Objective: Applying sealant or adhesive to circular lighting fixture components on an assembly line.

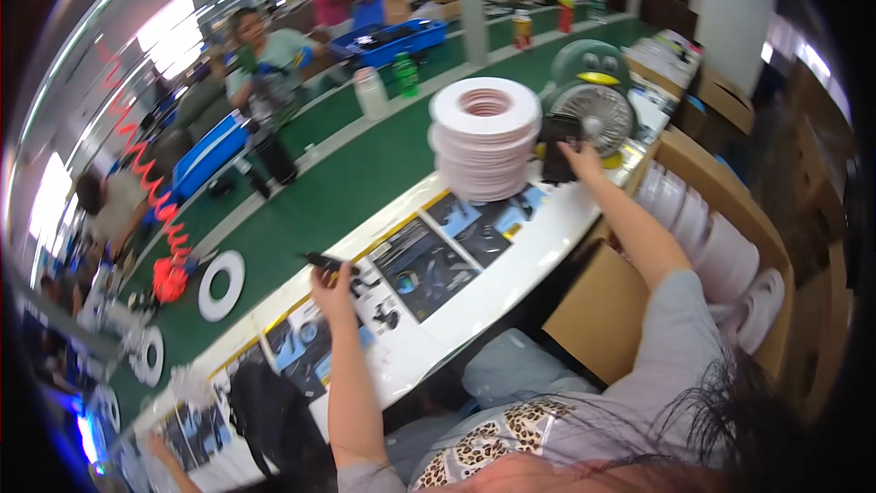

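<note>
My left hand (332, 290) is closed around a small black pointed tool (321, 261), whose kind I cannot make out, above the printed sheets on the white bench edge. My right arm reaches far out. Its hand (582, 161) grips a dark, blocky thing (558, 148), blurred and partly hidden by my fingers. That thing stands between a tall stack of white rings (482, 160) and a green desk fan (607, 119) shaped like a cartoon animal.
Printed sheets (424, 265) cover the near bench strip. A single white ring (222, 286) lies on the green conveyor (365, 164) at left. An open carton (766, 219) of white rings stands at my right. Across the conveyor, people work near blue bins (401, 39) and bottles (405, 76).
</note>
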Available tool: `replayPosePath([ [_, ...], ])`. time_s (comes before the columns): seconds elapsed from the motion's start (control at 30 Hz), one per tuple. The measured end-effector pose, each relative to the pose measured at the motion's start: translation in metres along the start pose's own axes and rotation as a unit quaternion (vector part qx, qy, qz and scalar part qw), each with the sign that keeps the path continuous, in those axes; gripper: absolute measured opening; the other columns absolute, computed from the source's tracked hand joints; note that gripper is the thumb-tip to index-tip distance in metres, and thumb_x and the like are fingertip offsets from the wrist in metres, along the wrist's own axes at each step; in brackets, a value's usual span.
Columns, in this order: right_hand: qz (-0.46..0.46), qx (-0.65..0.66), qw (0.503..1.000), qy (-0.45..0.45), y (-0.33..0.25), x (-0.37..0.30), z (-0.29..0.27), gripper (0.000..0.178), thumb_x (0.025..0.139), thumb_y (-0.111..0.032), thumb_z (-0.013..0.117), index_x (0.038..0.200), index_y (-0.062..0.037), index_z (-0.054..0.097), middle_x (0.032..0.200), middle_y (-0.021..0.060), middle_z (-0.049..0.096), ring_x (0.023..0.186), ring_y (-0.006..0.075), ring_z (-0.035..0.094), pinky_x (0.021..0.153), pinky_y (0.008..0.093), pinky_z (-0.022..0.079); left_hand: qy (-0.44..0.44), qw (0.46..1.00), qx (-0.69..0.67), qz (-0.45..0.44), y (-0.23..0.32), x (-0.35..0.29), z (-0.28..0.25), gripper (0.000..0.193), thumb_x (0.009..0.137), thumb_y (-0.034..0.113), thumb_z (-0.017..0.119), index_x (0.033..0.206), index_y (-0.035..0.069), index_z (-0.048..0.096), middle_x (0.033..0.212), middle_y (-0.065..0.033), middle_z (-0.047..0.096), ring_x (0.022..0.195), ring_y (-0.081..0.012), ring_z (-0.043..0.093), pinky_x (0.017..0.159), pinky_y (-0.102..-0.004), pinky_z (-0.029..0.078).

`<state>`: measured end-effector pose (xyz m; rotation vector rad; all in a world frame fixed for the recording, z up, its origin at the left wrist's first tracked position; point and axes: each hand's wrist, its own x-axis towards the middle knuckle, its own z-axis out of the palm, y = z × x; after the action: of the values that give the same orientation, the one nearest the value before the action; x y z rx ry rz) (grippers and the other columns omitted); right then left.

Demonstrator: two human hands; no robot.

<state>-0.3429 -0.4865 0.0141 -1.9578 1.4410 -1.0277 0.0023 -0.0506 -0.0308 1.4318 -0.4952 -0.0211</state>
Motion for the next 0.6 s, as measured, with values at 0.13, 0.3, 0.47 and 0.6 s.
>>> replayPosePath([
  [0.13, -0.018, -0.024, 0.997, 0.070, 0.039, 0.014, -0.016, 0.058, 0.077, -0.052, 0.070, 0.098, 0.0018, 0.063, 0.086, 0.0177, 0.067, 0.082, 0.0291, 0.064, 0.077, 0.0368, 0.049, 0.010, 0.999, 0.021, -0.022, 0.011, -0.001, 0.016, 0.059, 0.073, 0.019, 0.081, 0.119, -0.001, 0.051, 0.105, -0.0117, 0.061, 0.090, -0.0182, 0.060, 0.077, -0.0285, 0.049],
  [0.3, -0.202, -0.060, 0.963, 0.166, -0.008, -0.013, -0.026, 0.034, 0.081, -0.028, 0.070, 0.098, -0.0013, 0.057, 0.093, 0.0155, 0.059, 0.090, 0.0299, 0.057, 0.082, 0.0371, 0.045, 0.032, 0.997, 0.049, -0.059, 0.001, -0.001, -0.002, 0.064, 0.070, 0.026, 0.082, 0.120, 0.000, 0.052, 0.105, -0.0110, 0.061, 0.095, -0.0193, 0.059, 0.082, -0.0311, 0.048],
  [0.47, -0.406, -0.079, 0.906, 0.084, -0.129, -0.064, -0.054, 0.041, 0.080, -0.015, 0.068, 0.116, -0.0009, 0.052, 0.114, 0.0171, 0.055, 0.109, 0.0334, 0.051, 0.096, 0.0398, 0.039, 0.001, 0.996, 0.042, -0.082, 0.008, -0.004, 0.006, 0.067, 0.070, 0.029, 0.082, 0.122, 0.000, 0.051, 0.107, -0.0095, 0.062, 0.100, -0.0183, 0.057, 0.087, -0.0315, 0.045],
  [0.6, -0.485, -0.147, 0.862, -0.009, -0.179, -0.062, -0.036, 0.070, 0.075, -0.011, 0.070, 0.136, 0.0000, 0.038, 0.140, 0.0193, 0.040, 0.130, 0.0356, 0.039, 0.109, 0.0393, 0.030, 0.033, 0.999, 0.036, -0.022, 0.012, -0.007, 0.006, 0.062, 0.070, 0.028, 0.082, 0.119, 0.002, 0.054, 0.102, -0.0107, 0.063, 0.093, -0.0184, 0.060, 0.081, -0.0316, 0.049],
])
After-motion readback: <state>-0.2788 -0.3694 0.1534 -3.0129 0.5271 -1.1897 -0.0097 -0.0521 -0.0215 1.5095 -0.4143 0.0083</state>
